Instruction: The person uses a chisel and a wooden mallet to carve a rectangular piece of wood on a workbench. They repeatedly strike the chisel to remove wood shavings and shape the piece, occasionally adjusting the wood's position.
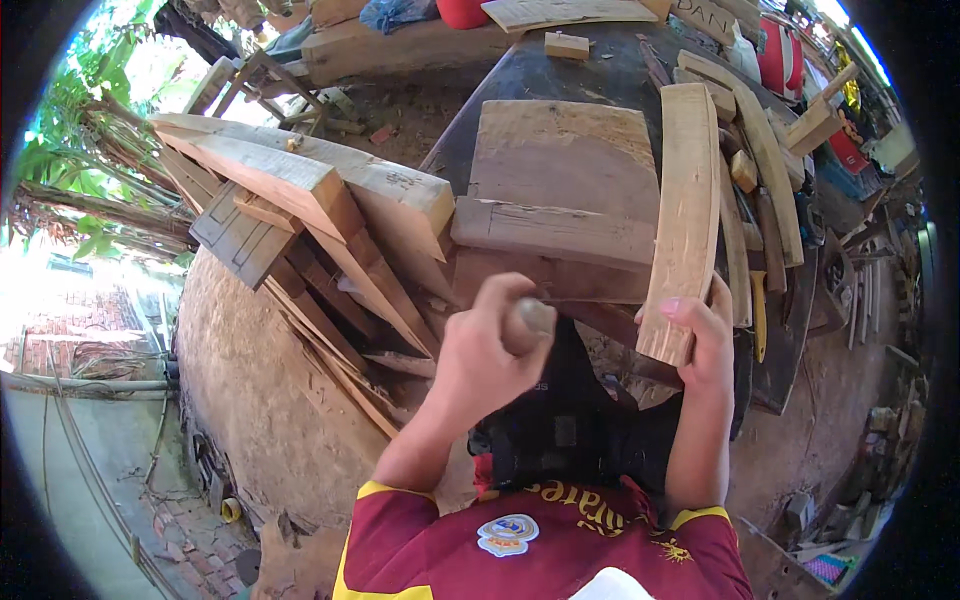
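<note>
My right hand (703, 325) grips the near end of a long, pale, slightly curved wooden board (686, 190), thumb on its top face. The board's far part lies over the right edge of a flat plank piece on the dark bench. My left hand (490, 345) is raised in front of my body, fingers wrapped round an object with a rounded, greyish end (535, 316). Its remainder is hidden in my fist, so I cannot tell its kind. Just beyond that hand lies a wide brown wooden block (560, 225) with a rough, stepped top.
Thick timber beams (330, 180) lean together at the left. Along the right of the dark bench (600, 75) lie several curved wooden pieces (775, 180) and a yellow-handled tool (759, 315). A small wood block (567, 45) sits at the far end. Bare earth floor (250, 370) extends at the left.
</note>
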Action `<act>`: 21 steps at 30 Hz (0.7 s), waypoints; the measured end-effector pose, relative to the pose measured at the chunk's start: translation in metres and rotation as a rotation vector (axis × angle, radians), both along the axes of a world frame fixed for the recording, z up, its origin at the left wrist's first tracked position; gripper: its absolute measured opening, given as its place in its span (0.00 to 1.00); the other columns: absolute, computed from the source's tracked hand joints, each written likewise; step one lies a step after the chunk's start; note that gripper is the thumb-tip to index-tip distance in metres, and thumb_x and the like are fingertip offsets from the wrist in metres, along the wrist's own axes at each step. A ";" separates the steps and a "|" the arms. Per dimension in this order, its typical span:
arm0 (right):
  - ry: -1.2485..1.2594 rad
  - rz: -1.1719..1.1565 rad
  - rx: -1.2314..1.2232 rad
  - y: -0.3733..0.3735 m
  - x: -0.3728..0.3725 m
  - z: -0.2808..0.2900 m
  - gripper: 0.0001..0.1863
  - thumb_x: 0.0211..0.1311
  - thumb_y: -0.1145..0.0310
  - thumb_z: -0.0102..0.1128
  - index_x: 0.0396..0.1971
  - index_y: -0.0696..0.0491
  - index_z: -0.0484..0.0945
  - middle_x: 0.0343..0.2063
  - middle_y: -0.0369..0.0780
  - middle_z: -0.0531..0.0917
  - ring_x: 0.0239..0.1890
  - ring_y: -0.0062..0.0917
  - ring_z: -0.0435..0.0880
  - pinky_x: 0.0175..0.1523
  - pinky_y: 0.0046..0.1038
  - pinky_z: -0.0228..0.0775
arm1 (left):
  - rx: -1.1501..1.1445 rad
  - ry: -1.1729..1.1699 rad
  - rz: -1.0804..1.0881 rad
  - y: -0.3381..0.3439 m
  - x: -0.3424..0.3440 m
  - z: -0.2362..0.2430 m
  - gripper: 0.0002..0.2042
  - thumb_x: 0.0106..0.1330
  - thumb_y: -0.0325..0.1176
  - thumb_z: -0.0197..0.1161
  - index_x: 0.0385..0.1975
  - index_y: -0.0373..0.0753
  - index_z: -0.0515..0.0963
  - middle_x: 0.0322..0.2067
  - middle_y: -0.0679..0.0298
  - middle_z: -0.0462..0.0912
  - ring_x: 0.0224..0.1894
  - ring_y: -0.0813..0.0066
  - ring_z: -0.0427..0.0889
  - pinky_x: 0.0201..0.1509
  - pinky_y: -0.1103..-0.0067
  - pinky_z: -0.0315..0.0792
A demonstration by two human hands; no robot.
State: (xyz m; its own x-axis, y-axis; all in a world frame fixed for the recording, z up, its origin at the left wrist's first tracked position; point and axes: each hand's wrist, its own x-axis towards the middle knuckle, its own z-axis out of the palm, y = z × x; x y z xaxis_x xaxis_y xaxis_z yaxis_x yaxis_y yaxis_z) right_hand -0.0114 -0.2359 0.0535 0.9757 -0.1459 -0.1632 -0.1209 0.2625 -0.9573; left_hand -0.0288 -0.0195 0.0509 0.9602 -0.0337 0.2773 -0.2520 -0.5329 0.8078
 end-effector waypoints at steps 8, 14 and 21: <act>-0.029 0.015 0.042 0.001 -0.019 0.001 0.34 0.41 0.66 0.58 0.52 0.66 0.68 0.44 0.51 0.78 0.26 0.30 0.82 0.30 0.28 0.77 | 0.341 -0.231 -0.912 -0.036 -0.002 0.060 0.07 0.53 0.32 0.58 0.27 0.39 0.69 0.20 0.60 0.74 0.18 0.59 0.77 0.21 0.69 0.71; 0.064 -0.270 0.249 0.011 -0.065 0.035 0.38 0.40 0.64 0.56 0.56 0.64 0.65 0.53 0.56 0.74 0.53 0.40 0.78 0.55 0.38 0.72 | 0.270 -0.378 -1.022 -0.068 0.036 0.076 0.09 0.49 0.34 0.61 0.26 0.38 0.71 0.18 0.58 0.77 0.18 0.55 0.79 0.21 0.65 0.70; -0.014 -0.119 0.037 -0.044 -0.096 -0.005 0.39 0.32 0.66 0.56 0.51 0.69 0.65 0.40 0.53 0.77 0.21 0.35 0.80 0.26 0.31 0.74 | 0.366 -0.331 -0.932 -0.070 0.058 0.067 0.15 0.42 0.36 0.67 0.28 0.38 0.73 0.16 0.57 0.76 0.20 0.52 0.78 0.23 0.63 0.71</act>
State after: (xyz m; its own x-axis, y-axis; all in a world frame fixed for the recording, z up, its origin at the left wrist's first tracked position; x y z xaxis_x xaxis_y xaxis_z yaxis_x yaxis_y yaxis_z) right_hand -0.1070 -0.2802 0.0483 0.9541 -0.2547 -0.1573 -0.0739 0.3089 -0.9482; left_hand 0.0295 -0.0899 0.1180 0.3899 -0.8538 0.3449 -0.8659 -0.2124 0.4529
